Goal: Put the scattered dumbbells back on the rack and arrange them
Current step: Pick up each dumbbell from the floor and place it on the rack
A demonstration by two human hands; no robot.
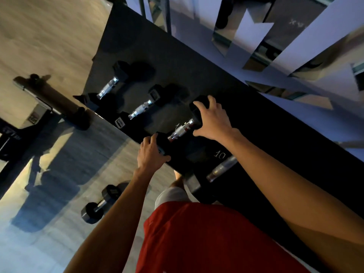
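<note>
Fingers (199, 105) of the right hand (213, 120) clamp over the far head of a dumbbell (182, 130), and the left hand (150, 154) grips its near head. The dumbbell lies on the dark rack (256, 119), at its front edge. A second dumbbell (142, 108) lies just beside it. A floor dumbbell (100, 203) lies below, well apart from the rack.

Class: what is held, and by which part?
One black chrome-handled dumbbell: left hand grips its near head, right hand its far head.
</note>
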